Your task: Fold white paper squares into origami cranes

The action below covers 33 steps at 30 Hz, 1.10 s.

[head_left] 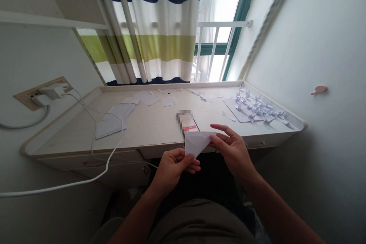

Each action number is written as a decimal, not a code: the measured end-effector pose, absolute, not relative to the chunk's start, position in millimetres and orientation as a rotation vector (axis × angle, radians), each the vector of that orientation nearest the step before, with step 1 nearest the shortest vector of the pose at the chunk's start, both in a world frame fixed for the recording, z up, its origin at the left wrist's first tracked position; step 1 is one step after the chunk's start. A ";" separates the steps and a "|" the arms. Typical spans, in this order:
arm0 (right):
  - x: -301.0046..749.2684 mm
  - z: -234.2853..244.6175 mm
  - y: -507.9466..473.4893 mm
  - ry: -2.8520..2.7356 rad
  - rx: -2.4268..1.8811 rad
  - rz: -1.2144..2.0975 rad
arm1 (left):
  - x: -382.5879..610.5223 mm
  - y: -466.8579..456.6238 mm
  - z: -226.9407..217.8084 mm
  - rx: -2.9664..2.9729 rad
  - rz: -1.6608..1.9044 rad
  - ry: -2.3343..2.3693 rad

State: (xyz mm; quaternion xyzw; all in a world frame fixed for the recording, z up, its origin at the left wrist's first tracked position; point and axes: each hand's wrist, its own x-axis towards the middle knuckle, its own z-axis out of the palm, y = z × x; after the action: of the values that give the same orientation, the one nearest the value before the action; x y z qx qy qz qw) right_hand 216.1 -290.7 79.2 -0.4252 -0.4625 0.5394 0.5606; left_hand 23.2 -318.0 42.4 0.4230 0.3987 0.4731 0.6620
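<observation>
A sheet of white paper folded into a triangle (197,143) is held up in front of the desk's near edge. My left hand (177,164) pinches its lower corner, thumb on top and fingers beneath. At the upper right corner, my right hand (230,146) grips the paper between thumb and fingers, its index finger stretched out above. Just behind the paper, a phone-like item (187,121) with a blurred-out surface lies on the desk. Several folded paper cranes (253,106) stand grouped at the desk's right end, some on a white sheet.
Loose white papers (116,120) lie on the left of the desk (154,126), with scraps (200,95) along the back. A white cable (107,164) runs from a wall socket (42,93) across the desk's left front. A curtain (154,26) hangs behind.
</observation>
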 end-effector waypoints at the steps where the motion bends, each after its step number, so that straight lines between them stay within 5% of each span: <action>1: 215.0 77.9 -291.6 -1.095 -0.992 1.312 | 23.1 -318.0 42.7 0.968 1.076 0.904; 33: 231.8 54.5 -303.0 -1.157 -1.118 1.316 | 26.4 -300.3 45.3 1.168 1.020 1.009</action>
State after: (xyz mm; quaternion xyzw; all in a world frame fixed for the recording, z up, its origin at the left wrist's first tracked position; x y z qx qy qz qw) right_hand 231.8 -303.0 54.5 -0.4637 -0.4798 0.5459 0.5067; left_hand 26.4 -300.3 45.3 0.5041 0.4356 0.4402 0.6020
